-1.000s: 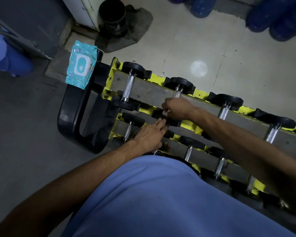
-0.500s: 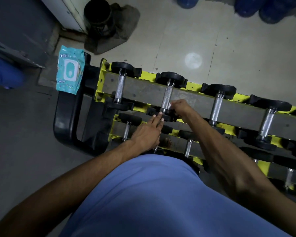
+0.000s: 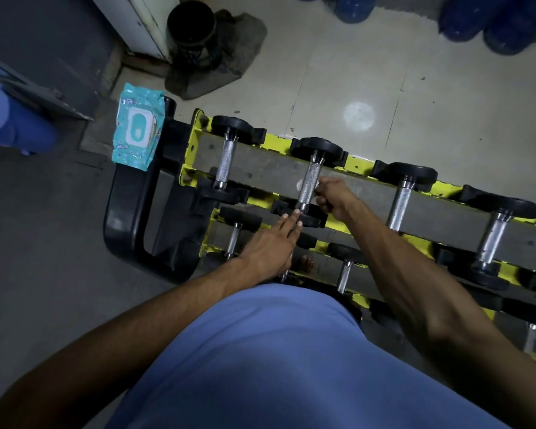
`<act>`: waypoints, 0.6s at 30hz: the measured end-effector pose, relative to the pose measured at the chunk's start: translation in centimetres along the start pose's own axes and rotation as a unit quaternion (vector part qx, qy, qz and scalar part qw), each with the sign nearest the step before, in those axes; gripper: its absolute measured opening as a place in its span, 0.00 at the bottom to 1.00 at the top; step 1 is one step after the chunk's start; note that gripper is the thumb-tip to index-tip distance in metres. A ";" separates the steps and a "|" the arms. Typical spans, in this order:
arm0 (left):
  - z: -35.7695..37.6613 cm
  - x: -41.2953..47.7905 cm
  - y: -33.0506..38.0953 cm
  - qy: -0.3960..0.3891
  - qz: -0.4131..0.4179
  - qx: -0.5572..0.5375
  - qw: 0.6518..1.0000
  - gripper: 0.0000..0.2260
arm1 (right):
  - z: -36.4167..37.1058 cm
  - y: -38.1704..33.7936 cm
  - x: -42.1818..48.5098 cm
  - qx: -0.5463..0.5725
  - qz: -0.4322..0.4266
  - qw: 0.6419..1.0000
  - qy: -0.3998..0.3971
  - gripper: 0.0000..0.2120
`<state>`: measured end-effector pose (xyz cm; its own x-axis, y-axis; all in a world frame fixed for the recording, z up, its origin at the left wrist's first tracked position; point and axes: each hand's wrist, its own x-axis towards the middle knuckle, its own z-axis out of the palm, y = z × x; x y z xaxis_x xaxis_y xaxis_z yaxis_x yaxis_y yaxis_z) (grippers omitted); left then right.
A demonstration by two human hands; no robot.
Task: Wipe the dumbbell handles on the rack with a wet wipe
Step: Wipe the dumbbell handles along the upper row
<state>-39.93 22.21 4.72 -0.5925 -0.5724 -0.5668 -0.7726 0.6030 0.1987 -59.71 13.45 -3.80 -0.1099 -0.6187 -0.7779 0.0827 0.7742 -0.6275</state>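
A knurled silver metal dumbbell handle (image 3: 309, 184) lies second from the left on the top tier of a yellow and grey metal rack (image 3: 260, 168). The right hand (image 3: 333, 196) rests against the handle's right side with its fingers curled; whether it holds anything cannot be told. The left hand (image 3: 270, 246), fingers straight, touches the dumbbell's near round black end weight (image 3: 310, 219). A teal wet wipe pack with a white flip lid (image 3: 136, 131) lies on the rack's black end frame (image 3: 121, 218); its print is unreadable.
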 end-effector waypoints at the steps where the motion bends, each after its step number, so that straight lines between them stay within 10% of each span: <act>1: 0.0 0.0 -0.1 0.001 0.002 0.001 1.000 0.36 | 0.1 -0.7 0.3 0.044 0.000 0.999 0.016 0.17; 18: -0.2 0.0 0.0 -0.001 0.003 -0.003 1.000 0.36 | 2.4 -1.4 1.3 0.112 -0.078 0.959 0.250 0.12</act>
<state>-40.00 22.12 4.92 -0.5962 -0.5688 -0.5666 -0.7707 0.6030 0.2057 -57.58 11.20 -3.98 -0.5944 -0.5395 -0.5963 0.2322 0.5948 -0.7696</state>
